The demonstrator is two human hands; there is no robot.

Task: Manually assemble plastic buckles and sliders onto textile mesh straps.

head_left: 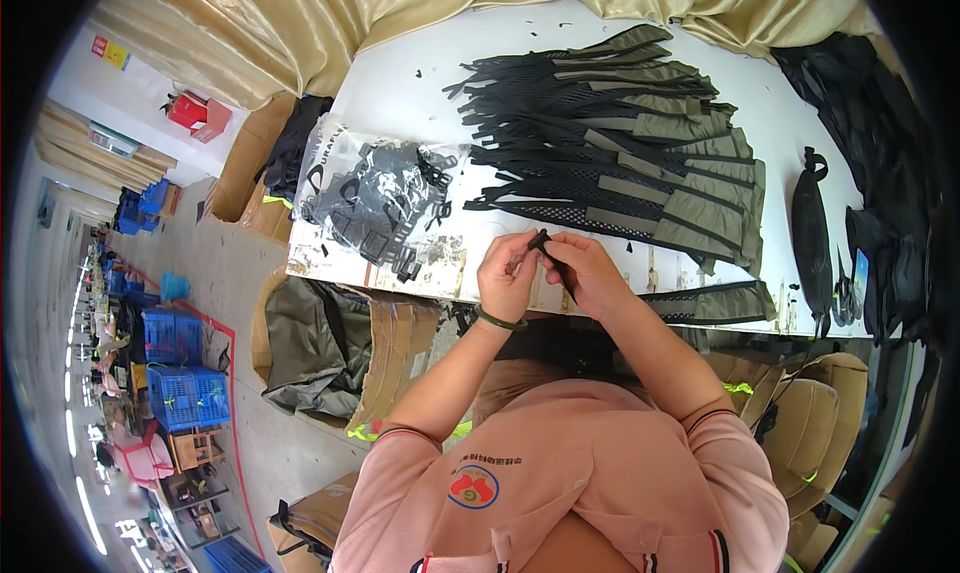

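Observation:
Just over the table's front edge, both hands meet at a small black plastic buckle (541, 239). My left hand (507, 281) pinches it between thumb and fingers. My right hand (592, 277) is closed on a black strap (568, 281) that runs from the buckle down under the palm. Right of my right wrist, an olive and black mesh fabric piece (722, 302) lies along the front edge. Beyond my hands, a fanned pile of similar olive fabric pieces (690, 173) has its black strap ends pointing left. A clear plastic bag (375, 198) of black buckles lies to the left.
The white table (400, 93) is backed by gold curtains (300, 33). A long black pouch (811, 238), scissors (845, 288) and dark fabric (865, 143) are at its right. Cardboard boxes (405, 348) stand below, one holding olive cloth (315, 348). Blue crates (188, 395) stand far left.

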